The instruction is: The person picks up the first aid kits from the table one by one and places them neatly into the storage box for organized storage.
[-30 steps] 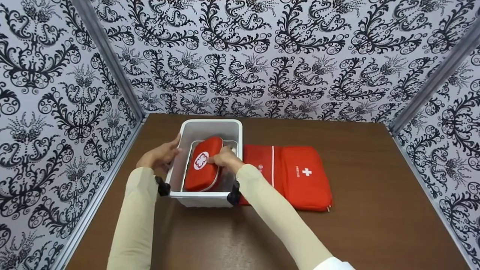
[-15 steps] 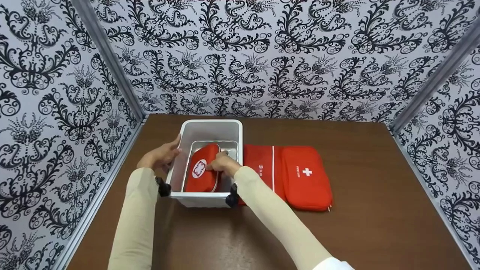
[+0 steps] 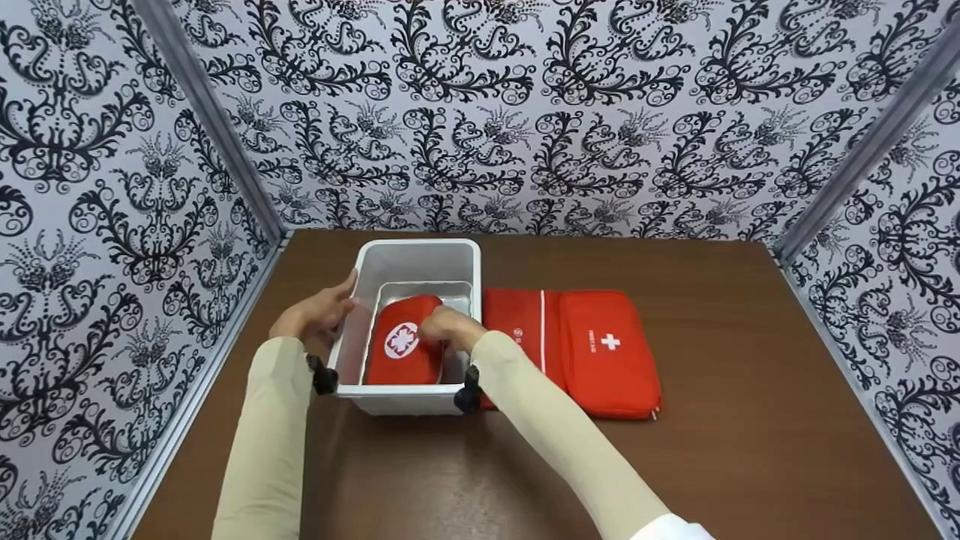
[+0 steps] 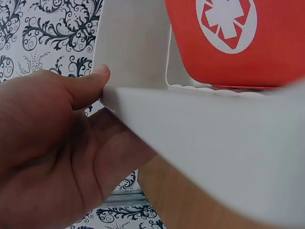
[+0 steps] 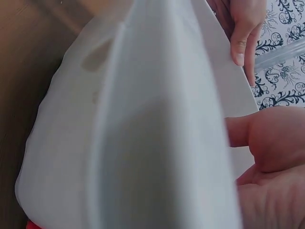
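A white plastic bin [image 3: 409,400] stands on the table, with a silvery, pale-rimmed tray [image 3: 457,291] inside it. A small red first aid case [image 3: 394,367] with a white oval emblem lies in that tray. My left hand [image 3: 319,309] grips the bin's left wall; in the left wrist view its thumb [image 4: 88,88] is on the rim and the fingers are outside. My right hand [image 3: 454,328] reaches inside and holds the case by its right edge. In the right wrist view the bin wall hides the case and most of the fingers.
Against the bin's right side lies a flat red pouch [image 3: 517,315] with a white stripe. Beside it is a larger red first aid bag [image 3: 607,367] with a white cross. Patterned walls [image 3: 525,150] enclose the brown wooden table [image 3: 727,420] at the back and sides.
The red case has gone down from a tilted position to lying flatter in the tray, my right hand moving with it. My left hand keeps its place on the bin.
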Motion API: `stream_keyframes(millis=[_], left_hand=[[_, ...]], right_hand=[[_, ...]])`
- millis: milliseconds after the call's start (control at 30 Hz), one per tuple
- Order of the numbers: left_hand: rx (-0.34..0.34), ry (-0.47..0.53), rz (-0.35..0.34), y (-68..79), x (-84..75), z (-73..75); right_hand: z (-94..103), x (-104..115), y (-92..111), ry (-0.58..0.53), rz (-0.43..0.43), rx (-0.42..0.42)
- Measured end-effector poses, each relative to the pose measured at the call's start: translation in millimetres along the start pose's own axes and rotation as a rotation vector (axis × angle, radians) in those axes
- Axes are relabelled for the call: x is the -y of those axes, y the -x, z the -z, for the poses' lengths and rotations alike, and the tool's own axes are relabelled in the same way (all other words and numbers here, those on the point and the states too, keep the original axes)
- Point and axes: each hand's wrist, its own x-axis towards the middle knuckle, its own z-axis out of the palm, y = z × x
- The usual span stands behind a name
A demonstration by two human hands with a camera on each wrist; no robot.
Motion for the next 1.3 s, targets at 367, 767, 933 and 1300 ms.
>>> stream_keyframes(millis=[367, 767, 933, 1300], left_hand=[[-0.023, -0.025, -0.001, 0.2, 1.1, -0.8], [-0.031, -0.037, -0.022, -0.7, 0.7, -1.5], [-0.024, -0.015, 0.006, -1.5, 0.7, -1.2], [-0.033, -0.020, -0.021, -3.0, 2.1, -0.5]], right_hand=[[13.9, 7.4, 12.6, -0.097, 0.028, 0.101], [37.2, 11.9, 16.3, -0.159, 0.034, 0.098], [45.1, 13.2, 22.7, -0.189, 0.071, 0.086], [55.8, 3.3, 32.9, -0.111, 0.239, -0.026]])
